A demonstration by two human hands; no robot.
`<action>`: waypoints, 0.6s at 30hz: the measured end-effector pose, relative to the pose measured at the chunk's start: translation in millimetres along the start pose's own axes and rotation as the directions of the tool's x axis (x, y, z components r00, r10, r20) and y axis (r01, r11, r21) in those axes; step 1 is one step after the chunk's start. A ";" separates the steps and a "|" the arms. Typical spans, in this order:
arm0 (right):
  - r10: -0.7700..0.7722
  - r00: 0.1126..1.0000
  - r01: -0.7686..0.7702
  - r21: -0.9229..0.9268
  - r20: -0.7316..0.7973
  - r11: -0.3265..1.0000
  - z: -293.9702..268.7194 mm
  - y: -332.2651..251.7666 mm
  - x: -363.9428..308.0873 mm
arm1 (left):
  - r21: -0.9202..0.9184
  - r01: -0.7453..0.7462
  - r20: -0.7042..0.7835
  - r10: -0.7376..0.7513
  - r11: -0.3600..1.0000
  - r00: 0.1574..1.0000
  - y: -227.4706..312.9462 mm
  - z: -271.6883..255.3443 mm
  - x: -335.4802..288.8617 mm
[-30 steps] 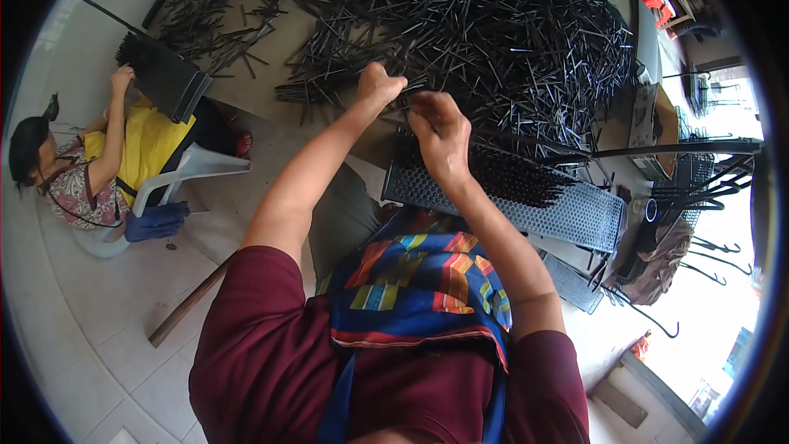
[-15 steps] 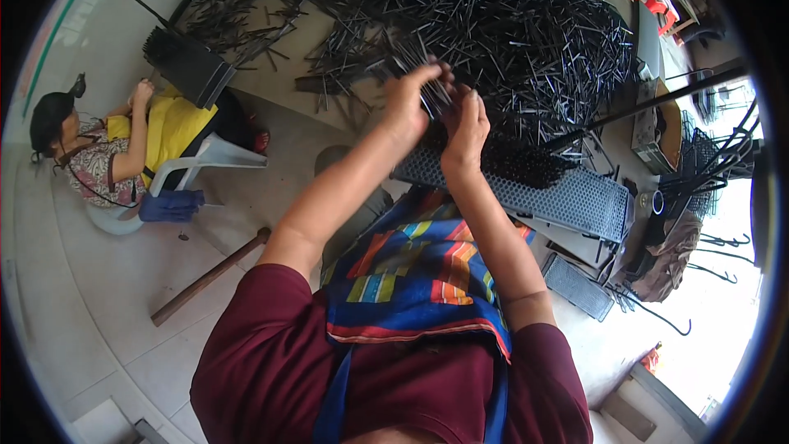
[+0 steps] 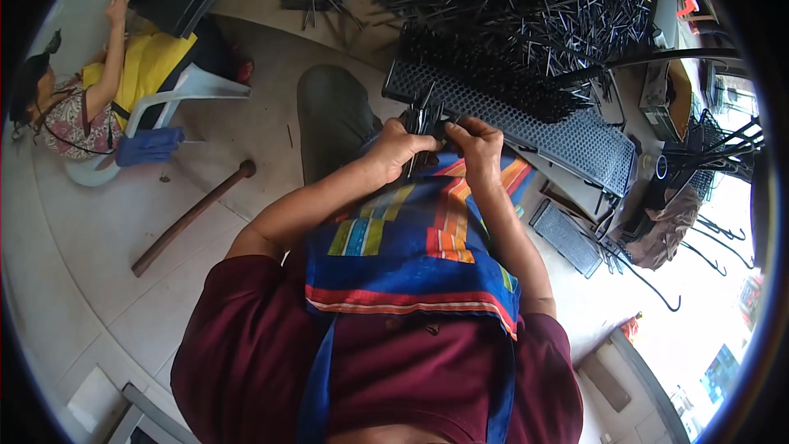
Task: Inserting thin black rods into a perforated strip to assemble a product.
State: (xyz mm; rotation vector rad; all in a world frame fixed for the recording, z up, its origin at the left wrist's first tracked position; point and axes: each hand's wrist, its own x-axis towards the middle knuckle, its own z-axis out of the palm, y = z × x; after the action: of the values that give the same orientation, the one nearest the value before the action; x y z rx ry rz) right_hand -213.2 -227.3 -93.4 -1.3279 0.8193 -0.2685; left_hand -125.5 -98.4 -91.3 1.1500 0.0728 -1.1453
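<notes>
My left hand [image 3: 398,148] is closed round a bunch of thin black strips [image 3: 423,121], whose ends stick out above and below the fingers. Close beside it, my right hand [image 3: 479,145] has its thumb and fingers pinched together near the ends of the strips; what sits in that pinch is too small to make out. Both hands are over the patterned blue apron [image 3: 394,234] on my lap. Just beyond them lies a perforated honeycomb rack [image 3: 567,152], with dark upright strips [image 3: 501,74] packed into part of its holes.
A large pile of loose black strips [image 3: 526,0] covers the table ahead. At the left a person in a yellow apron [image 3: 148,62] sits on a pale chair [image 3: 193,82], a hand at a black block [image 3: 168,0]. A wooden stick [image 3: 193,218] and a smaller grid panel [image 3: 567,238] are lower down.
Both my hands have come back from the pile toward my lap, the left still holding strips. My view has shifted. The seated person's arm has risen to the black block.
</notes>
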 end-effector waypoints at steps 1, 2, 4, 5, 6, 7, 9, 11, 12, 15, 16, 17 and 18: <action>0.028 1.000 -0.028 0.019 0.005 0.999 -0.8 4.4 -2.3 | 0.014 0.012 -0.003 -0.012 1.000 1.000 -2.9 -0.9 0.3; 0.036 0.999 -0.036 0.016 0.004 0.999 -0.2 7.7 -3.1 | 0.010 0.020 -0.005 -0.020 1.000 1.000 -4.5 -1.9 0.9; 0.039 0.999 -0.039 0.087 0.004 0.995 4.6 9.5 -4.2 | 0.010 0.022 0.016 -0.022 1.000 1.000 -3.2 -0.8 -0.5; 0.048 0.999 -0.048 0.084 0.004 0.995 6.7 9.3 -2.3 | 0.005 0.029 0.012 -0.029 1.000 0.999 -4.6 -2.5 1.9; 0.060 0.998 -0.060 0.148 0.004 0.987 9.1 8.3 -0.1 | 0.005 0.000 -0.008 0.000 1.000 1.000 -5.6 -4.7 4.9; 0.072 0.997 -0.071 0.211 0.004 0.975 10.9 6.5 -0.1 | 0.007 -0.030 -0.028 0.030 1.000 0.999 -6.3 -7.1 7.4; 0.058 0.998 -0.055 0.192 -0.008 0.980 12.0 -1.3 -2.9 | -0.071 -0.008 -0.060 0.003 0.997 0.998 -5.8 -11.6 11.0; -0.009 1.000 0.011 0.109 -0.016 0.994 7.4 6.0 1.7 | -0.093 -0.019 -0.116 0.008 0.995 0.993 -3.5 -13.8 15.6; -0.004 1.000 0.005 0.106 -0.014 0.994 4.8 10.1 2.8 | -0.097 -0.017 -0.119 0.005 0.995 0.993 -3.8 -16.7 19.1; -0.067 0.994 0.080 0.155 -0.087 0.985 1.2 15.6 7.3 | -0.007 -0.042 -0.112 0.041 0.999 0.993 -5.0 -23.8 27.3; -0.061 0.995 0.074 0.154 -0.085 0.985 -0.4 13.5 8.1 | 0.029 -0.034 -0.131 0.037 0.999 0.991 -4.6 -24.4 28.5; -0.019 0.997 0.029 0.129 -0.075 0.991 -2.7 10.3 9.0 | 0.065 -0.024 -0.151 0.034 0.998 0.988 -4.4 -25.0 28.7; 0.021 0.997 -0.014 0.105 -0.068 0.994 -4.9 7.4 9.8 | 0.064 -0.020 -0.152 0.030 0.998 0.988 -3.2 -24.4 28.4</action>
State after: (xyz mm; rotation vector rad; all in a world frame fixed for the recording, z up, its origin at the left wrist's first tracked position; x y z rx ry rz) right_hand -211.6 -235.1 -104.0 -1.2184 0.8638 -0.3406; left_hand -102.7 -99.3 -121.1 1.2898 0.1411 -1.0420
